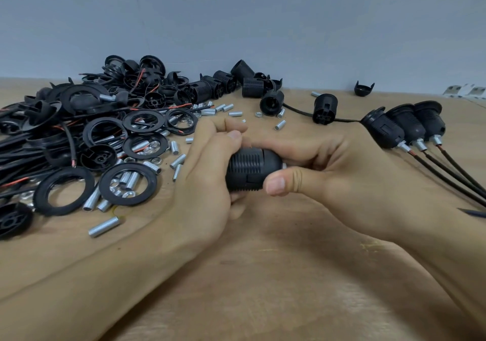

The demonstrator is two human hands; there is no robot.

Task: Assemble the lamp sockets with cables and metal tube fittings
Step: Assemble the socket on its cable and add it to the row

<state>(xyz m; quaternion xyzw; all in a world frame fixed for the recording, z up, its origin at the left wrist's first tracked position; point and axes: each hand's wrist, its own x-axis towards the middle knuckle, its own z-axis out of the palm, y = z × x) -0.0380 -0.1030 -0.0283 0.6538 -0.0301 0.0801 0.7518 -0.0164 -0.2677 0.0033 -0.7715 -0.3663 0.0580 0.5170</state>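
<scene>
- Head view: both hands meet over the table (pixel 263 275), holding one black lamp socket (pixel 251 169) between them.
- The socket's long axis lies sideways, left to right.
- The left hand (pixel 207 177) has its fingers curled round the ribbed end; the right hand (pixel 328 172) grips the cap end, thumb in front (a metal glint shows there).
- Likely a twisting join along that axis.
- Three finished sockets (pixel 405 127) lie nearer the right hand.

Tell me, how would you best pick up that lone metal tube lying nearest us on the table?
Pinch the threaded metal tube across its middle, coming from above. It lies flat on the table, apart from the pile, and its long sides are free.
</scene>
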